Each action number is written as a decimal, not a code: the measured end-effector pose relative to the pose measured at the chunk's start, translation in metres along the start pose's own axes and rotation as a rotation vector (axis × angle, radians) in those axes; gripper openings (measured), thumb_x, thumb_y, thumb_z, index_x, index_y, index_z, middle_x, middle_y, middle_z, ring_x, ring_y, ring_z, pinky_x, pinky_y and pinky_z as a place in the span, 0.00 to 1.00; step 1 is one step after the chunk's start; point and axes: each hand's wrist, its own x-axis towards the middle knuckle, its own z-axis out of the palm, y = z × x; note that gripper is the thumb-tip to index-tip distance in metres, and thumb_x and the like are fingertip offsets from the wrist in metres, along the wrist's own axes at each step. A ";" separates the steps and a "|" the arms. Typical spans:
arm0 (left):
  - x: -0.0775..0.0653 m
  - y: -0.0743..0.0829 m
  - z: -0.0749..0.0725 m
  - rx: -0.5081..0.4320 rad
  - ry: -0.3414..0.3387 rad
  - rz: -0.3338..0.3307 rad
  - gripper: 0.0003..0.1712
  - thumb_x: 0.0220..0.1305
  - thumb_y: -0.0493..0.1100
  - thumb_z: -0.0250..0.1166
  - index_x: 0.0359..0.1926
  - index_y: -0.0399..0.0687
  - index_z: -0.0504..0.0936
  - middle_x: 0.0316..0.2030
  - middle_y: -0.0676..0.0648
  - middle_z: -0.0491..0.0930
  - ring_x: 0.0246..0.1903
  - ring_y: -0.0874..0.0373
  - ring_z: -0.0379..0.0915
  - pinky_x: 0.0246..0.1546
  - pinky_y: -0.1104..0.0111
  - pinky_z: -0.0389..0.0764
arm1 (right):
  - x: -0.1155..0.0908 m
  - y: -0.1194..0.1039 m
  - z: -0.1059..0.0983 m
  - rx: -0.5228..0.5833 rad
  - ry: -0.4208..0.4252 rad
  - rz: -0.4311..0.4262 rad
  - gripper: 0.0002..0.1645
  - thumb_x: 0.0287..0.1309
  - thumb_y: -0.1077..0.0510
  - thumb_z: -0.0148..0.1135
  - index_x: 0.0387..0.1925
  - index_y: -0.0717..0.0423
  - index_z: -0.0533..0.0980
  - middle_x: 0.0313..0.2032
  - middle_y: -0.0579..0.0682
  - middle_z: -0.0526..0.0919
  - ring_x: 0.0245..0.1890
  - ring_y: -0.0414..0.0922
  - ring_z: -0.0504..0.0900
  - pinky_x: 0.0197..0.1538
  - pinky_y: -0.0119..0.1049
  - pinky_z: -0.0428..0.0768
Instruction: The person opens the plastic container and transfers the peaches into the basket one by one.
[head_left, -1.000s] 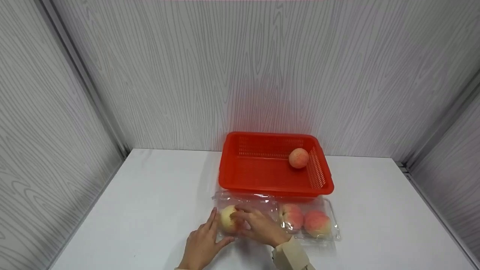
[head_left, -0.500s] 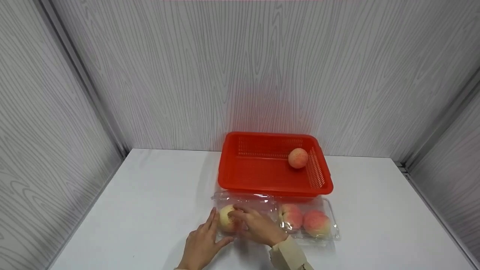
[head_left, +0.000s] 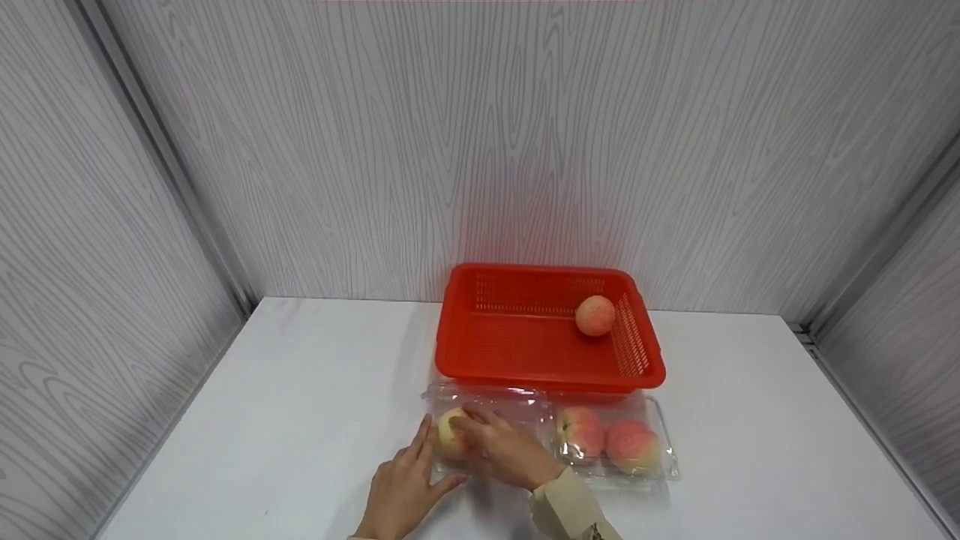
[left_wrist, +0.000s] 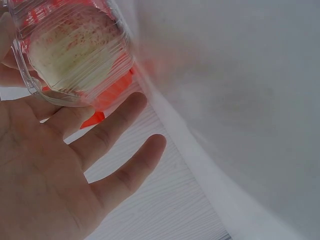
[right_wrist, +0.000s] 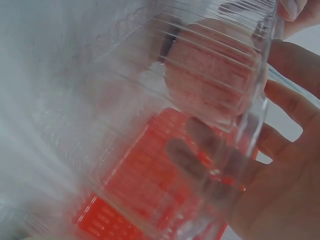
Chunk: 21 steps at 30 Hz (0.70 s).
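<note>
A yellow and pink peach (head_left: 448, 433) sits in the left half of an open clear plastic clamshell box (head_left: 519, 405). My right hand (head_left: 517, 450) reaches over it from the right, fingers curled onto its top and side. In the right wrist view, the peach (right_wrist: 215, 72) shows through the ribbed plastic, with some fingertips behind the wall. My left hand (head_left: 405, 480) lies at the box's left end, fingers straight and thumb spread along the near side. The left wrist view has its fingers (left_wrist: 120, 175) extended beside the plastic wall. Two peaches (head_left: 632, 446) rest in the right half.
Directly behind the box stands a red plastic basket (head_left: 448, 322) with one peach (head_left: 595, 316) at its right side. White table surface (head_left: 322, 375) spreads to both sides. Grey wood-patterned panels (head_left: 375, 150) rise at the back and sides.
My right hand and the peach under it have shifted slightly left, toward my left hand. My left hand has stayed in place.
</note>
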 end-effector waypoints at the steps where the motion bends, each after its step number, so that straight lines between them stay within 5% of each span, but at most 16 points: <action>1: 0.000 0.000 0.000 -0.004 -0.002 -0.004 0.58 0.56 0.66 0.72 0.76 0.38 0.61 0.68 0.38 0.72 0.40 0.48 0.81 0.48 0.45 0.82 | 0.001 0.000 0.001 0.013 -0.004 0.006 0.34 0.61 0.53 0.73 0.68 0.50 0.74 0.70 0.57 0.69 0.67 0.56 0.71 0.62 0.56 0.74; 11: 0.001 -0.003 0.000 0.037 0.079 0.107 0.54 0.57 0.61 0.74 0.73 0.33 0.65 0.60 0.36 0.78 0.33 0.47 0.81 0.37 0.51 0.85 | 0.007 0.003 0.008 -0.083 0.026 -0.031 0.35 0.58 0.55 0.75 0.67 0.44 0.75 0.62 0.51 0.76 0.59 0.50 0.77 0.62 0.49 0.75; 21: 0.001 -0.004 -0.001 0.031 0.013 0.069 0.54 0.58 0.63 0.72 0.74 0.33 0.64 0.70 0.37 0.69 0.38 0.46 0.80 0.41 0.49 0.84 | 0.010 -0.005 0.013 -0.145 0.007 0.011 0.36 0.53 0.58 0.78 0.63 0.47 0.76 0.58 0.53 0.77 0.52 0.53 0.78 0.54 0.50 0.82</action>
